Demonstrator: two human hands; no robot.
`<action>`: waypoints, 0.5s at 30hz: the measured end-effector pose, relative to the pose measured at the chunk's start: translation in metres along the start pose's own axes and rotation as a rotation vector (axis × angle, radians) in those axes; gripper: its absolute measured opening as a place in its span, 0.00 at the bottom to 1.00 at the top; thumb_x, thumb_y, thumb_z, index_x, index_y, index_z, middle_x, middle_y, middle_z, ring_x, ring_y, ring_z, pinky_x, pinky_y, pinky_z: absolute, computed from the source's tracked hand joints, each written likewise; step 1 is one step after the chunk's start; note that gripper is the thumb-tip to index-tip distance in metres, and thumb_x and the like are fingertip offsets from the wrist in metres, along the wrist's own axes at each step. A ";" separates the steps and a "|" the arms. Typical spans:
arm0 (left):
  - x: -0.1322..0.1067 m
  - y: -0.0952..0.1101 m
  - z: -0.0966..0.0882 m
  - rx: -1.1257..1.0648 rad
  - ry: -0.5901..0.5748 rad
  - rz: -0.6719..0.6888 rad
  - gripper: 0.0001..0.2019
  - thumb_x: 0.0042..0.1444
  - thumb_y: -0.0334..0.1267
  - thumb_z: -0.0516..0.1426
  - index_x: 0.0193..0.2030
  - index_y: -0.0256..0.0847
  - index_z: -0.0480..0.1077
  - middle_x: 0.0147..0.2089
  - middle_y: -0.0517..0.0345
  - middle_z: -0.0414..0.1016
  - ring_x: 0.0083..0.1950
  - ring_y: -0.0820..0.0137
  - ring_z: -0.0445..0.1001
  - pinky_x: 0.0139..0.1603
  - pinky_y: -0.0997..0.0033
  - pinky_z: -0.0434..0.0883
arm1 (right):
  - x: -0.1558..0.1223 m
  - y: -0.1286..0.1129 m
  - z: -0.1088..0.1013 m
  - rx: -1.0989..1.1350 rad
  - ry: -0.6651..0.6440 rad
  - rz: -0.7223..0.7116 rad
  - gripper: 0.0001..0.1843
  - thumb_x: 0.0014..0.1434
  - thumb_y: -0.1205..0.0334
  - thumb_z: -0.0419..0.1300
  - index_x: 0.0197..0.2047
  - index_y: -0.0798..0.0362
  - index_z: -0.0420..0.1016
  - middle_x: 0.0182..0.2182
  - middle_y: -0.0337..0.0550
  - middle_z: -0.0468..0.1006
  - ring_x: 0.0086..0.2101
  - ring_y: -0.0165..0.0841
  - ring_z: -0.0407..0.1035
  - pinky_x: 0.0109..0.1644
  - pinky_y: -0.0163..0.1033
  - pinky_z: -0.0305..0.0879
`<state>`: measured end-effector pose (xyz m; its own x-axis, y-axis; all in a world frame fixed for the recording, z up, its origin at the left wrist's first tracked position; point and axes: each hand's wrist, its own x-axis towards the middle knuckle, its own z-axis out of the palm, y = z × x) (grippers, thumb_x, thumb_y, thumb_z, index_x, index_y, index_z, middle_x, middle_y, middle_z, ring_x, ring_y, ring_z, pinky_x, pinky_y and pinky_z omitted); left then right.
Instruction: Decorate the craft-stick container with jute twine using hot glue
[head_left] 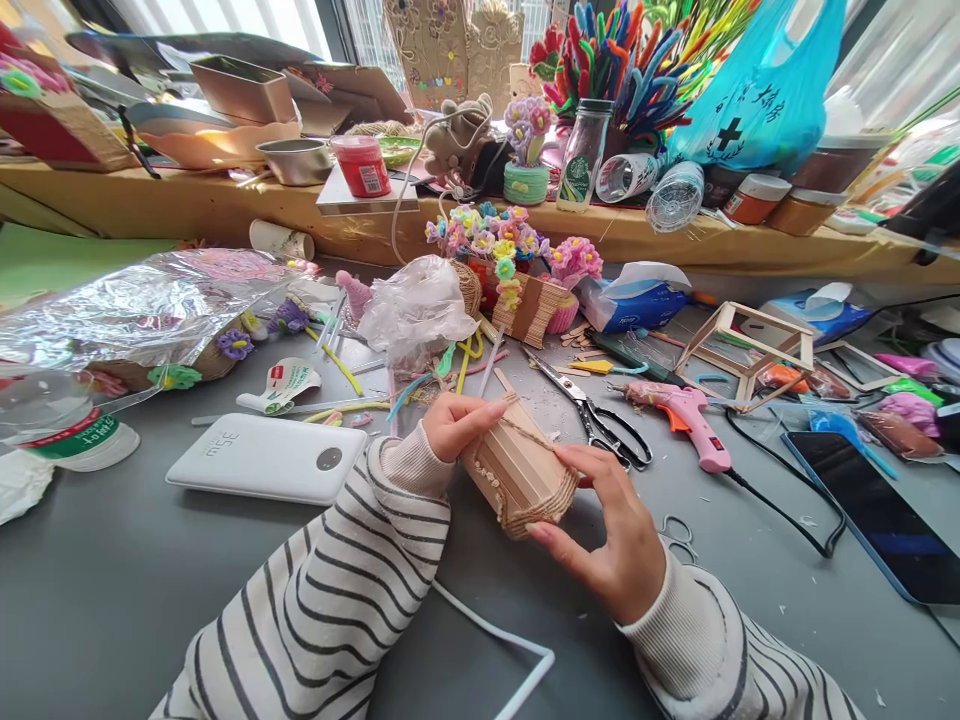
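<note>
Between my two hands is a small craft box of light wooden sticks, its lower end wrapped in rows of twine and a strand of twine lying across its face. My left hand grips its upper left end, thumb on top. My right hand holds the lower right end between thumb and fingers. The box is tilted above the grey table. Black-handled scissors lie just beyond it, and a pink glue gun is to their right. The underside of the box is hidden.
A white power bank lies left of my left sleeve, and a phone is at the right. A wooden stick frame, a tissue pack and pipe-cleaner flowers stand behind. A bent white tube lies in front.
</note>
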<state>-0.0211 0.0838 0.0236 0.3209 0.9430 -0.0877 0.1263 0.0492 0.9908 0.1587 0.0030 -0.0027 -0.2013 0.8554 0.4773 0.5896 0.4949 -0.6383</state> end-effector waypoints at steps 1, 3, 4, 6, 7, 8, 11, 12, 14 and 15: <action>-0.001 0.001 0.000 -0.005 -0.010 0.011 0.21 0.43 0.51 0.53 0.12 0.35 0.61 0.12 0.64 0.54 0.16 0.79 0.53 0.17 0.75 0.47 | 0.000 0.001 0.000 0.007 -0.004 0.008 0.28 0.48 0.55 0.59 0.50 0.55 0.58 0.46 0.52 0.64 0.48 0.41 0.59 0.45 0.47 0.66; -0.002 0.002 0.000 -0.022 -0.031 0.035 0.19 0.44 0.49 0.53 0.15 0.34 0.64 0.13 0.63 0.56 0.17 0.79 0.54 0.18 0.76 0.49 | 0.000 0.003 -0.001 0.020 -0.018 0.026 0.27 0.48 0.56 0.59 0.50 0.54 0.58 0.48 0.53 0.63 0.50 0.42 0.57 0.47 0.48 0.65; -0.003 0.003 0.000 -0.031 -0.041 0.045 0.17 0.43 0.48 0.54 0.17 0.34 0.65 0.15 0.63 0.58 0.18 0.78 0.56 0.19 0.76 0.51 | 0.000 0.004 -0.001 0.028 -0.024 0.033 0.27 0.48 0.56 0.58 0.51 0.54 0.58 0.48 0.53 0.62 0.51 0.42 0.56 0.47 0.49 0.64; -0.003 0.005 0.000 -0.043 -0.056 0.061 0.15 0.43 0.46 0.54 0.20 0.33 0.68 0.17 0.61 0.62 0.21 0.77 0.59 0.21 0.76 0.55 | 0.001 0.006 -0.001 0.048 -0.032 0.042 0.26 0.49 0.57 0.58 0.51 0.53 0.58 0.49 0.53 0.62 0.51 0.42 0.56 0.48 0.50 0.63; -0.002 0.005 -0.001 -0.045 -0.068 0.065 0.15 0.42 0.46 0.54 0.21 0.33 0.68 0.18 0.60 0.64 0.22 0.76 0.60 0.22 0.76 0.57 | 0.002 0.006 -0.002 0.059 -0.034 0.042 0.26 0.49 0.57 0.58 0.51 0.53 0.57 0.48 0.52 0.63 0.51 0.41 0.57 0.48 0.50 0.63; -0.002 0.006 -0.001 -0.049 -0.087 0.065 0.16 0.43 0.47 0.54 0.21 0.33 0.68 0.19 0.59 0.65 0.23 0.75 0.62 0.23 0.76 0.58 | 0.003 0.006 -0.002 0.070 -0.036 0.042 0.26 0.49 0.57 0.58 0.51 0.53 0.57 0.48 0.52 0.63 0.50 0.41 0.58 0.48 0.49 0.64; 0.001 0.006 -0.001 -0.086 -0.116 0.026 0.19 0.44 0.51 0.52 0.20 0.33 0.68 0.19 0.58 0.66 0.23 0.73 0.64 0.25 0.75 0.61 | 0.004 0.006 -0.002 0.097 -0.043 0.034 0.26 0.49 0.57 0.58 0.50 0.53 0.58 0.47 0.51 0.64 0.49 0.40 0.59 0.47 0.48 0.64; 0.001 0.006 -0.001 -0.088 -0.102 0.012 0.20 0.44 0.52 0.52 0.20 0.33 0.67 0.18 0.58 0.66 0.23 0.73 0.64 0.24 0.75 0.61 | 0.004 0.006 -0.002 0.104 -0.041 0.032 0.25 0.49 0.57 0.58 0.50 0.53 0.58 0.47 0.51 0.64 0.49 0.40 0.59 0.47 0.48 0.65; 0.002 0.005 -0.001 -0.061 -0.060 0.008 0.20 0.44 0.52 0.52 0.19 0.34 0.66 0.17 0.59 0.64 0.21 0.74 0.62 0.22 0.76 0.59 | 0.004 0.006 -0.002 0.113 -0.038 0.032 0.26 0.49 0.57 0.58 0.50 0.53 0.58 0.47 0.51 0.64 0.49 0.40 0.59 0.47 0.48 0.65; 0.002 0.004 -0.001 -0.040 -0.052 0.015 0.19 0.44 0.51 0.53 0.18 0.34 0.66 0.17 0.60 0.62 0.21 0.75 0.60 0.21 0.76 0.57 | 0.004 0.006 -0.002 0.115 -0.037 0.032 0.26 0.49 0.57 0.58 0.51 0.53 0.57 0.47 0.51 0.64 0.49 0.40 0.59 0.47 0.48 0.65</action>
<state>-0.0207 0.0864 0.0274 0.3712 0.9254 -0.0769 0.0836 0.0491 0.9953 0.1631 0.0095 -0.0035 -0.2140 0.8750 0.4342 0.5033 0.4797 -0.7187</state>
